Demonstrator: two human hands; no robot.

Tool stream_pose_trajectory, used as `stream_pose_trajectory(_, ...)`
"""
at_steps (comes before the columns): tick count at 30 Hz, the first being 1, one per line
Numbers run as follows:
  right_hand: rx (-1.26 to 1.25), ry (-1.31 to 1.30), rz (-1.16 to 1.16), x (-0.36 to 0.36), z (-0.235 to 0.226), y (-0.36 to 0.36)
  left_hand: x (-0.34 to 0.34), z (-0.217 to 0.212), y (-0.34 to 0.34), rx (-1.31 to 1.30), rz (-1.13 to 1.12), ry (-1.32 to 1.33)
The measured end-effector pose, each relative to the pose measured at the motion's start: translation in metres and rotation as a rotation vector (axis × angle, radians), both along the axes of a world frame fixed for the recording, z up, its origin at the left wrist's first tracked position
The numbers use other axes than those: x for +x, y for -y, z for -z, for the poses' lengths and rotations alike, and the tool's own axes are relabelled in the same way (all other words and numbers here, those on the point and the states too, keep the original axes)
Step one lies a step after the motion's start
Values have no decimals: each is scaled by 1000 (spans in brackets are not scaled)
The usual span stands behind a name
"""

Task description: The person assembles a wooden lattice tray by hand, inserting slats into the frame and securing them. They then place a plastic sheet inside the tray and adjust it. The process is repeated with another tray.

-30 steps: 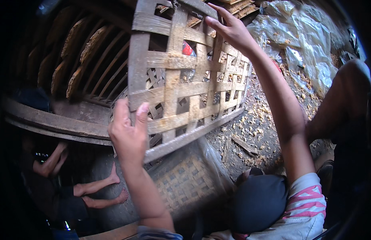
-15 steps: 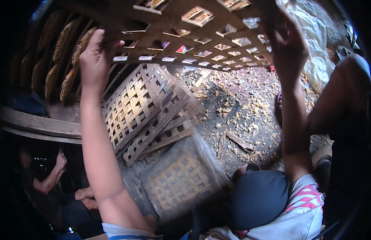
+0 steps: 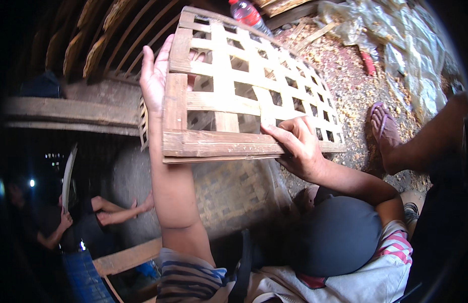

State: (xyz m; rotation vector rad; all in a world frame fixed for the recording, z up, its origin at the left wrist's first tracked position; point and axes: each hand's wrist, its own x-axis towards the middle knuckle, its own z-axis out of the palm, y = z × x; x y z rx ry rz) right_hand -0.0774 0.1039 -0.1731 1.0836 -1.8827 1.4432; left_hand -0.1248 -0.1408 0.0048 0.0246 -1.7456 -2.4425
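A rectangular bamboo lattice tray [image 3: 226, 121] with wooden edge strips is held up, tilted, before me. My left hand [image 3: 155, 78] is at its left edge, fingers outstretched. Some of those fingers are behind the lattice and show through the gaps. My right hand [image 3: 299, 146] grips the near edge strip, thumb over the top and the other fingers partly hidden below. Beneath the tray a blurred lattice panel [image 3: 226, 194] lies on the floor under clear plastic. Only a sliver of another lattice [image 3: 143, 123] shows beside my left forearm.
Slatted racks [image 3: 92, 38] and a wooden beam [image 3: 72, 112] stand at left. A bottle [image 3: 249, 16], crumbs [image 3: 345, 70] and crumpled plastic sheeting [image 3: 410, 55] lie beyond. A sandalled foot [image 3: 385, 129] is at right. At lower left another person's hand [image 3: 66, 220] holds a long pale strip [image 3: 68, 177].
The lattice tray has come down and nearer, turned so its face shows. My right hand has moved from its far right side to the near edge. The stack below is now mostly hidden.
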Motion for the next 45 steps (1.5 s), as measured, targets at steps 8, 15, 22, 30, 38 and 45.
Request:
stream_pose_trajectory(8,154,90,-282,28,30,7,65,30,1,-279,-4,-22)
stream_pose_trajectory(15,-30,158,-289,35,41,-7,77,48,27,101,265,-137)
stream_pose_trajectory(22,-47,103,-295,31,41,-18,71,41,19,23,141,-55)
stream_pose_trajectory(30,3,113,-280,21,33,-27,129,-16,-19,-401,72,145)
stream_pose_trajectory(38,121,-46,-92,6,8,-52,132,14,-56,-137,111,-311)
stream_pose_trajectory(45,11,-25,192,-36,-15,-83,82,6,-94,-159,246,-448)
